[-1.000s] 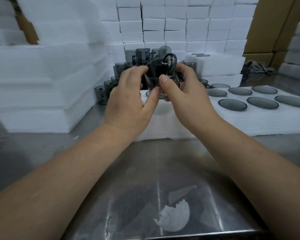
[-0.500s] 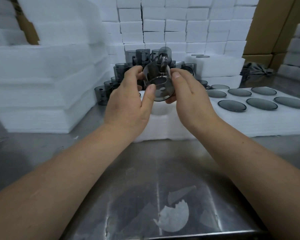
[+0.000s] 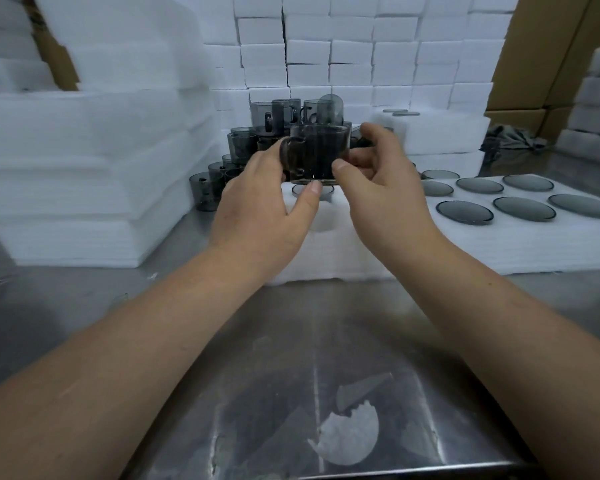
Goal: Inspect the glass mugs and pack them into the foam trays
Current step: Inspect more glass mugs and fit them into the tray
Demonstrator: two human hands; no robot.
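Head view: we hold the glass mug (image 3: 317, 155) upright over the foam tray (image 3: 326, 251). The left hand (image 3: 260, 209) and right hand (image 3: 385, 188) each pinch it in their grip, presumably exposing its walls for inspection.

The held mug (image 3: 317, 154) and both grips hide much of the mug pile (image 3: 243, 147) behind them. The left grip (image 3: 260, 209) covers the left end of the foam tray (image 3: 499, 244), whose right end the frame edge cuts off. The right grip (image 3: 381, 188) blurs at its upper fingers, so their contact with the glass cannot be told.

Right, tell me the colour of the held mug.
The mug is smoky transparent grey, seen best in the head view.
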